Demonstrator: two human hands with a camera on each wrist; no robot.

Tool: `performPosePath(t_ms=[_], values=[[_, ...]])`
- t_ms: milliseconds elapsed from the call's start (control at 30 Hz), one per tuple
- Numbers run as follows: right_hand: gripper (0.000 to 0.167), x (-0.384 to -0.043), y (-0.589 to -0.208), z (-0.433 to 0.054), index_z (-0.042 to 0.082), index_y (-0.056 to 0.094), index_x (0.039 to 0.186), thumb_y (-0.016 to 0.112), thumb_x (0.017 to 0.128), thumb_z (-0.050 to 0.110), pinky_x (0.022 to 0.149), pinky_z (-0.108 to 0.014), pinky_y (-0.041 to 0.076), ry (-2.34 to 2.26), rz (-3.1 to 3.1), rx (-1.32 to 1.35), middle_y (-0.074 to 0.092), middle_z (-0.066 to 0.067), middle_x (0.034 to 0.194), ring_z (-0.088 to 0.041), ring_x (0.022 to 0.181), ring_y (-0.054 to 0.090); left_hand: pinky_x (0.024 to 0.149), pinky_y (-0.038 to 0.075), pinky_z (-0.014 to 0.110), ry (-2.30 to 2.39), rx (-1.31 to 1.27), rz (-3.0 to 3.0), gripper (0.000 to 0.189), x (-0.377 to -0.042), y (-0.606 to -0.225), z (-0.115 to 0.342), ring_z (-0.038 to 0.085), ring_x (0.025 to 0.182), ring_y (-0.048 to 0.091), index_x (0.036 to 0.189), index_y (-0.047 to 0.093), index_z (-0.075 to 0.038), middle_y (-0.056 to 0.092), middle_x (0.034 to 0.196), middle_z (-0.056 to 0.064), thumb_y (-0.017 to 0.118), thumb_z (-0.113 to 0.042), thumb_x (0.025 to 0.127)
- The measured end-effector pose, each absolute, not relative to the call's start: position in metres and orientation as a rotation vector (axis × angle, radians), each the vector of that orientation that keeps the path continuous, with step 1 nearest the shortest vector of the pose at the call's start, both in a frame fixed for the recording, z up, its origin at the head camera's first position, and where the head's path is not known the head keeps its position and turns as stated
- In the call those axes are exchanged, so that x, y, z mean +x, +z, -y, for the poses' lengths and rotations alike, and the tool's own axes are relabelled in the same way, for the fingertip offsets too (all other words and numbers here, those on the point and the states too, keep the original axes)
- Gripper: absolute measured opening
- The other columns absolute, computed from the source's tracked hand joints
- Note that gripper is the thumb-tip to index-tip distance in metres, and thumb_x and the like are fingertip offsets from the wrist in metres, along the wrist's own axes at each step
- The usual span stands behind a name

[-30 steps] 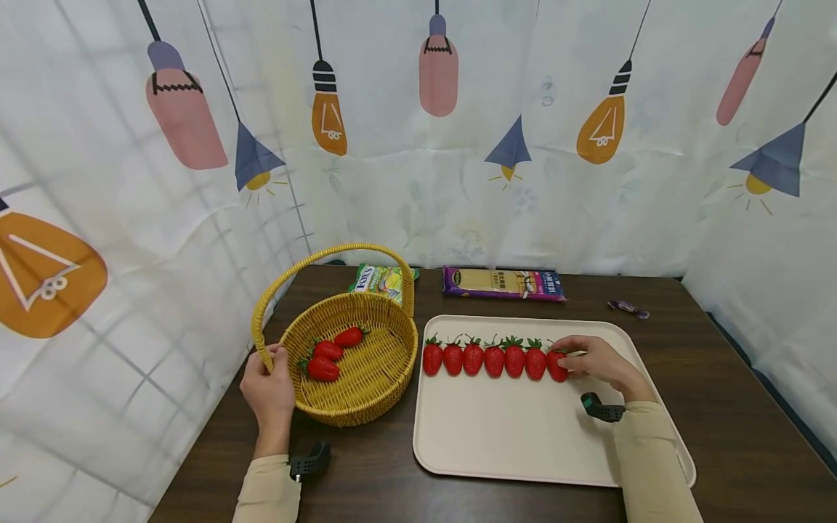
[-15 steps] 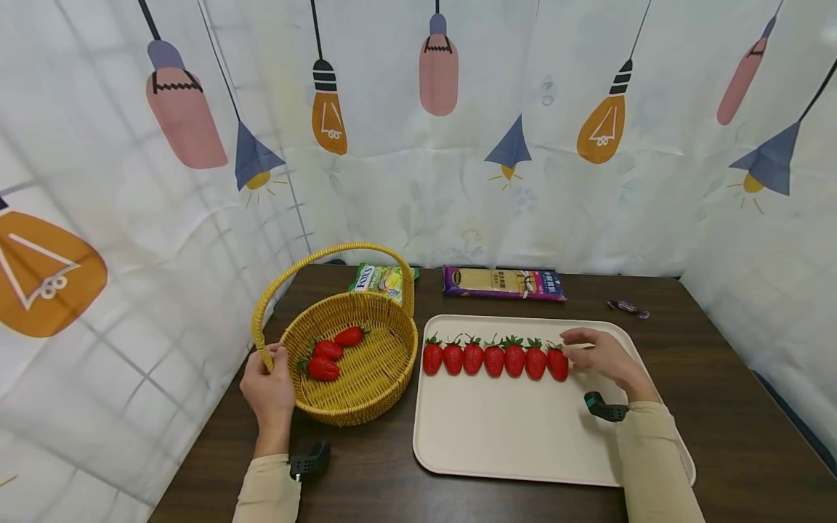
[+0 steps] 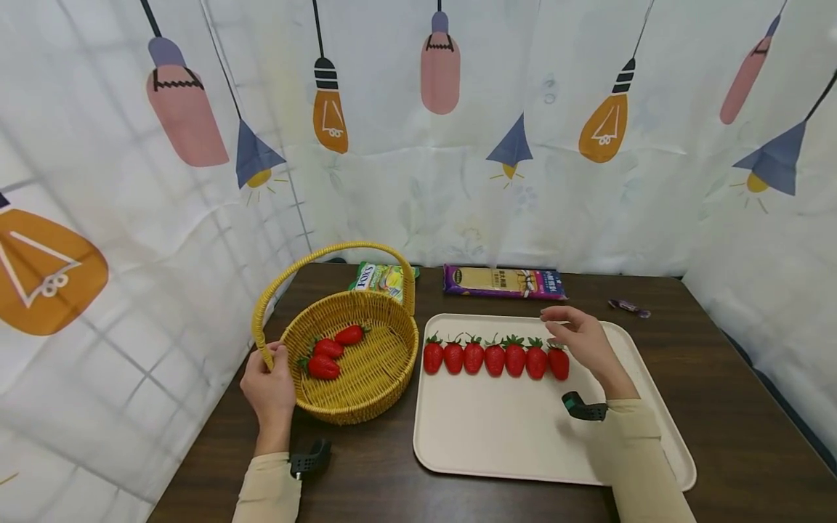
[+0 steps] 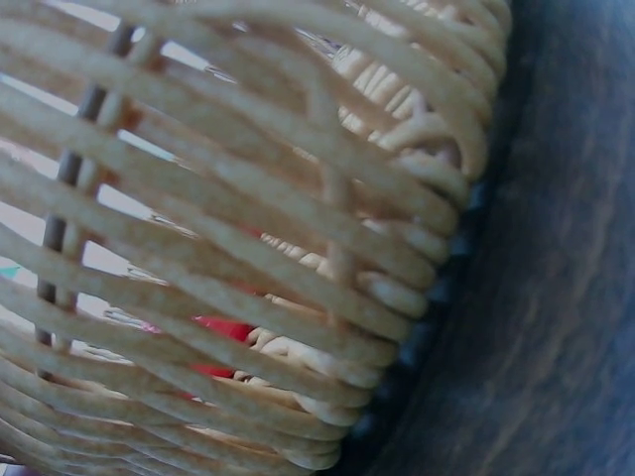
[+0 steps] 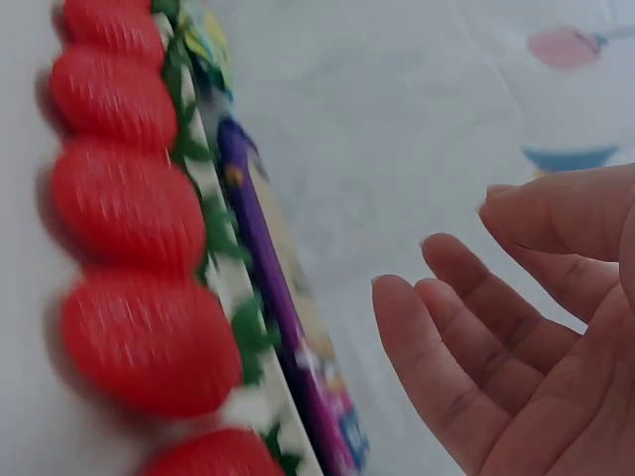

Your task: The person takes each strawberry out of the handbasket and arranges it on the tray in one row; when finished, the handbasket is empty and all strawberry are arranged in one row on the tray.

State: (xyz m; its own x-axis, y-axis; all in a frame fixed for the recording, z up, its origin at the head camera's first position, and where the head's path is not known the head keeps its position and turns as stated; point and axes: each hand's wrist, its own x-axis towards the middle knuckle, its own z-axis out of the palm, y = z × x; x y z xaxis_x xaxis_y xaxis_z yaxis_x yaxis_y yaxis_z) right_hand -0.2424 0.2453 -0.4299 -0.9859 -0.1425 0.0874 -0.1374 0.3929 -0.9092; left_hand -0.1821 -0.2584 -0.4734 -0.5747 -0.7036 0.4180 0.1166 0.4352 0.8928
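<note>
My left hand (image 3: 269, 385) grips the handle of a yellow wicker basket (image 3: 356, 418) at its left side. Three red strawberries (image 3: 323, 368) with green leaves lie inside the basket. Through the weave in the left wrist view, a bit of red strawberry (image 4: 223, 327) shows. A row of several strawberries (image 3: 494, 359) lies side by side along the upper part of a cream tray (image 3: 510, 443). Above the row's right end hovers my right hand (image 3: 582, 341), fingers loosely bent and holding nothing. The right wrist view has that hand apart from the strawberries (image 5: 149, 342).
Behind the basket lies a green Fox's packet (image 3: 382, 280). A purple long packet (image 3: 503, 282) rests behind the tray, and a small purple-wrapped candy (image 3: 629, 309) is at the back right. A patterned curtain (image 3: 405, 181) hangs behind the dark table (image 3: 366, 479).
My right hand has let go of the rightmost strawberry, then moved up and slightly left. The left hand and basket stay put.
</note>
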Motion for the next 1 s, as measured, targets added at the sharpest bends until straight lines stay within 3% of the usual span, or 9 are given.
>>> performPosePath(t_ms=[133, 400, 633, 900, 1000], values=[[0.035, -0.239, -0.428, -0.214, 0.004, 0.057, 0.129, 0.058, 0.099, 0.023, 0.086, -0.047, 0.053, -1.749, -2.544, -0.356, 0.060, -0.019, 0.125, -0.044, 0.108, 0.060, 0.069, 0.039, 0.023, -1.242, 0.509, 1.851, 0.024, -0.181, -0.473, 0.257, -0.002, 0.077, 0.052, 0.095, 0.070, 0.002, 0.066, 0.094, 0.010, 0.060, -0.020, 0.096], [0.029, -0.240, -0.425, -0.144, 0.005, 0.060, 0.125, 0.058, 0.098, 0.015, 0.083, -0.040, 0.055, -1.801, -2.448, -0.476, 0.064, -0.014, 0.118, -0.041, 0.102, 0.062, 0.070, 0.040, 0.021, -1.270, 0.541, 1.853, 0.026, -0.182, -0.470, 0.255, -0.004, 0.080, 0.054, 0.104, 0.072, 0.000, 0.070, 0.098, 0.009, 0.060, -0.022, 0.096], [0.028, -0.236, -0.415, -0.081, -0.002, 0.060, 0.122, 0.058, 0.097, 0.011, 0.087, -0.054, 0.051, -1.914, -2.182, -0.588, 0.064, -0.018, 0.115, -0.035, 0.102, 0.063, 0.064, 0.039, 0.018, -1.238, 0.526, 1.867, 0.024, -0.180, -0.472, 0.257, -0.006, 0.077, 0.055, 0.100, 0.072, 0.000, 0.072, 0.102, 0.012, 0.060, -0.020, 0.096], [0.026, -0.233, -0.417, -0.028, -0.002, 0.062, 0.120, 0.059, 0.097, 0.009, 0.081, -0.036, 0.055, -1.907, -2.085, -0.649, 0.062, -0.022, 0.122, -0.019, 0.099, 0.064, 0.064, 0.038, 0.018, -1.224, 0.525, 1.876, 0.023, -0.181, -0.472, 0.257, -0.004, 0.075, 0.053, 0.101, 0.074, -0.001, 0.072, 0.100, 0.010, 0.060, -0.019, 0.096], [0.025, -0.232, -0.421, -0.013, -0.001, 0.064, 0.118, 0.061, 0.096, 0.009, 0.081, -0.033, 0.055, -1.897, -2.070, -0.645, 0.064, -0.019, 0.120, -0.023, 0.100, 0.064, 0.061, 0.036, 0.018, -1.221, 0.527, 1.882, 0.023, -0.181, -0.471, 0.257, -0.003, 0.071, 0.052, 0.099, 0.074, -0.001, 0.072, 0.100, 0.011, 0.059, -0.019, 0.096]])
